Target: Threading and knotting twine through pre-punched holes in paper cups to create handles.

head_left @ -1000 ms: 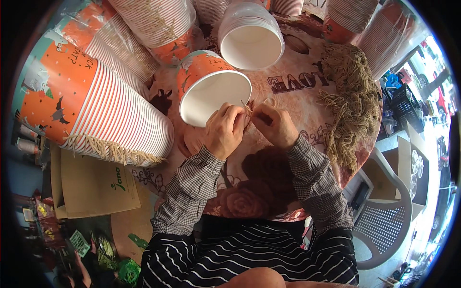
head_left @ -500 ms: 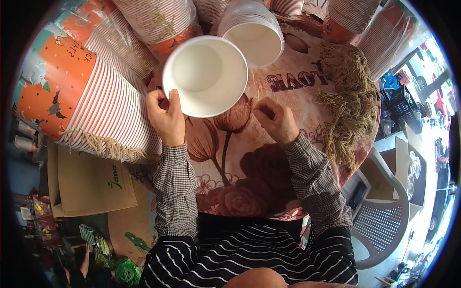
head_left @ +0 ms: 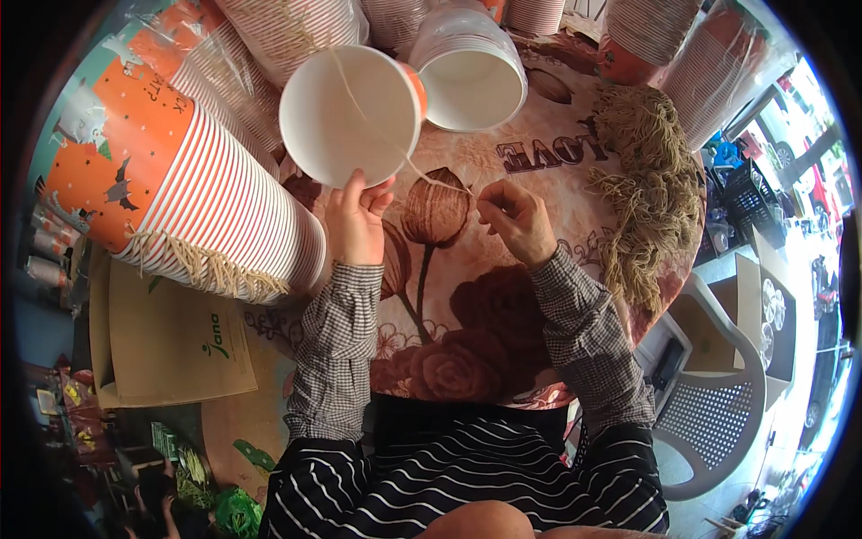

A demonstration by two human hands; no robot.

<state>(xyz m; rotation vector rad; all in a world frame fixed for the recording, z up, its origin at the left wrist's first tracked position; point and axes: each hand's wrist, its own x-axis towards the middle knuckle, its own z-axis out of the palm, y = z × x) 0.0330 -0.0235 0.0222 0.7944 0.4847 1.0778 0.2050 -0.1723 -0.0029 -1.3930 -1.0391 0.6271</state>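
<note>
My left hand point(head_left: 359, 220) grips a white paper bucket point(head_left: 346, 126) by its near rim, thumb up against it. Part of the bucket's orange outside shows at its right edge. A thin beige cord point(head_left: 364, 108) runs across the white face and over toward the right. Its end is pinched between the fingertips of my right hand point(head_left: 521, 220), held above the tablecloth. Whether the cord passes through a hole in the bucket I cannot tell. Left of my left hand lies a long stack of nested orange paper buckets point(head_left: 242, 193), with cut cords point(head_left: 202, 269) draped on it.
Behind stands a stack of white-mouthed buckets point(head_left: 471, 90) in clear plastic. More wrapped stacks point(head_left: 292, 40) line the back. A heap of beige cords point(head_left: 651, 198) lies on the right of the flowered tablecloth point(head_left: 548, 189). A cardboard box point(head_left: 180, 341) and a plastic chair point(head_left: 709, 413) flank the table.
The bucket has moved left and away and turned, so its orange side shows. The cord now stretches across it to my right hand, which has shifted slightly right. My left hand has turned its grip.
</note>
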